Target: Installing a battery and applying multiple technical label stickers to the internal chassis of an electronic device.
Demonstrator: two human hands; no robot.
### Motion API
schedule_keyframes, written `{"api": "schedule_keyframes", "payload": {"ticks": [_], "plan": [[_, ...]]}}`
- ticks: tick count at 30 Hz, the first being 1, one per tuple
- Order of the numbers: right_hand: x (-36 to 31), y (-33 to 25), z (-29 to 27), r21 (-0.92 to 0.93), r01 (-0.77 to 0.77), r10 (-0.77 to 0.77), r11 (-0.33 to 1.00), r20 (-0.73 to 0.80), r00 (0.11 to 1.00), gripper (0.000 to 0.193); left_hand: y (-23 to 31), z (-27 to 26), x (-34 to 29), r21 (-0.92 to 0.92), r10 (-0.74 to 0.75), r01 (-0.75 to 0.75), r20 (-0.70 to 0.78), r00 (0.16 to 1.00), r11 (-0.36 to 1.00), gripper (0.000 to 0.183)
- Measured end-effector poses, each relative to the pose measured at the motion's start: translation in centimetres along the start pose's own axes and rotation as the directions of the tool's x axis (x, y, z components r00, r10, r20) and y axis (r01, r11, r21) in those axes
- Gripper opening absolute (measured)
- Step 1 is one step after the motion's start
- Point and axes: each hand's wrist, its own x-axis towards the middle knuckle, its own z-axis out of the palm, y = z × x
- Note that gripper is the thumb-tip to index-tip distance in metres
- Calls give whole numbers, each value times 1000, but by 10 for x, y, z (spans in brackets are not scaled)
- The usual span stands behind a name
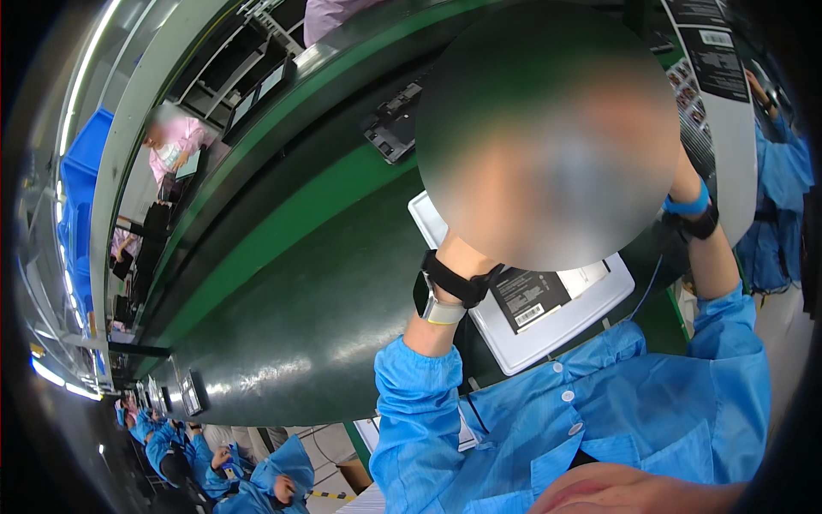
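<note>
A large blurred patch covers both my hands and whatever lies between them. Out of its lower left comes the wrist of my left hand [463, 250], wearing a black strap and a pale band. My right hand [685, 180] is on the patch's right side, with a blue band and a black strap at its wrist. Below them, a white tray [514, 355] holds a flat black rectangular pack [524, 295] with a printed label. A pale sheet-like piece [586, 278] sits beside the pack. Fingers and anything they hold cannot be made out.
An opened dark electronic device [396, 124] lies on the green-edged conveyor [282, 224] beyond the tray. More black labelled packs [715, 64] are at the upper right. People in blue [775, 206] and in pink [180, 141] work nearby. A thin cable [648, 287] hangs by the tray.
</note>
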Motion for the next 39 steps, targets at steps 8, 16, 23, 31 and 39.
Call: {"api": "schedule_keyframes", "payload": {"ticks": [8, 16, 23, 31, 39], "plan": [[86, 51, 13, 45, -45, 48, 998, -77, 996, 14, -94, -23, 5, 118, -200, 220, -161, 966, 968, 95], [154, 96, -18, -193, 5, -44, 981, -201, 979, 15, -245, 13, 22, -611, -859, 749, 211, 467, 257, 48], [193, 115, 1, 15, -124, 123, 992, -279, 952, 14, -253, 39, 46, -396, -900, 865, 174, 400, 308, 52], [230, 132, 43, 11, -218, 199, 976, -455, 868, 11, -265, 50, 55, -110, -848, 846, 46, 528, 521, 40], [227, 148, 54, 9, -271, 242, 963, -480, 844, 12, -274, 39, 52, -341, -894, 845, 28, 446, 411, 51]]}}
